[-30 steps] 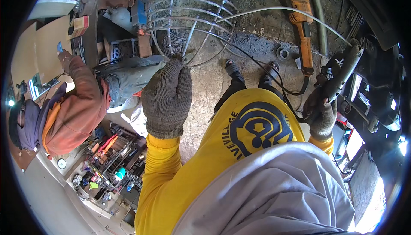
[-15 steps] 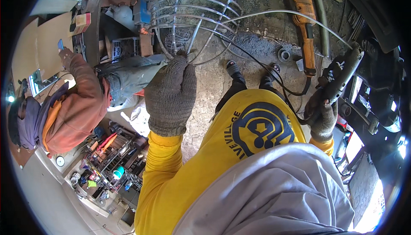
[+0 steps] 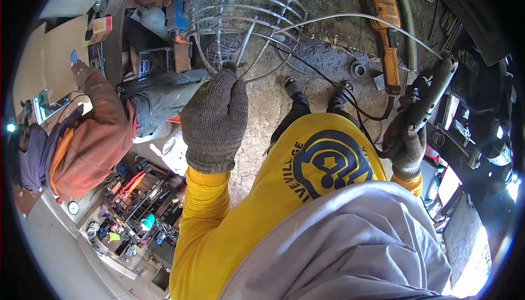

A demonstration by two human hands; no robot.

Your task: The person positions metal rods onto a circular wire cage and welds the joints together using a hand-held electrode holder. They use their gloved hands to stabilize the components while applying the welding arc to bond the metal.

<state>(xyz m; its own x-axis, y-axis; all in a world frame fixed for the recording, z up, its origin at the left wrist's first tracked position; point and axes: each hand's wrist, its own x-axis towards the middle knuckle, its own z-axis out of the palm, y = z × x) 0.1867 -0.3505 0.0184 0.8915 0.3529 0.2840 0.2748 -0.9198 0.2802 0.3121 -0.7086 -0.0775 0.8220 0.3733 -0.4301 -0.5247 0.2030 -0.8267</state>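
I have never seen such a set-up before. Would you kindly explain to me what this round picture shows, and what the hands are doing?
There is no machine here, only a person's two hands in dark knitted gloves. A wide fisheye camera on the person's head looks down, so edges bend and the rim goes black. The person's yellow sleeves show below.

The left hand is closed at the near edge of a wire frame and seems to hold it; the glove hides the grip. The right hand grips a metal holder, from which a thin rod stretches to the frame.

An orange power tool lies on the dark, dirty surface ahead. Another person is at the left.
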